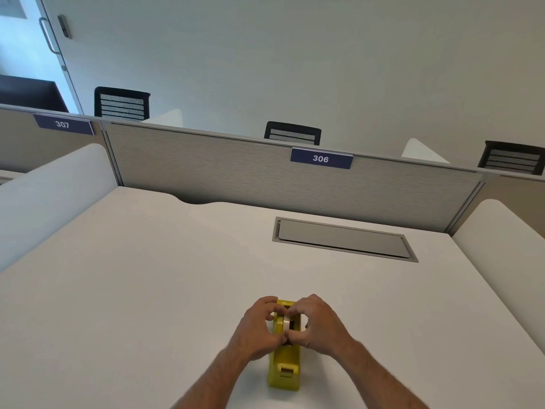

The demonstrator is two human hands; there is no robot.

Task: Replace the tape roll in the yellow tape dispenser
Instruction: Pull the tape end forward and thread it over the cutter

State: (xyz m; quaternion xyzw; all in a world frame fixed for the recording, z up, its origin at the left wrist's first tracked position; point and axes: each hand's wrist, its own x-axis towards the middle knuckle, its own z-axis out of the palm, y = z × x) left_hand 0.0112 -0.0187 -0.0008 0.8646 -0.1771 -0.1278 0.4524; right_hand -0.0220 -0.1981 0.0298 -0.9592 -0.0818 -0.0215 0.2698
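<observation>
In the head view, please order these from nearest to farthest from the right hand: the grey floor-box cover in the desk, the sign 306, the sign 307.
From the right hand:
1. Grey cover, set flat in the desk ahead.
2. Sign 306, on the partition behind the cover.
3. Sign 307, on the far left partition.

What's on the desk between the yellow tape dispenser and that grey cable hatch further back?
Nothing: in the head view, the white desk is bare between the yellow tape dispenser and the grey cable hatch.
</observation>
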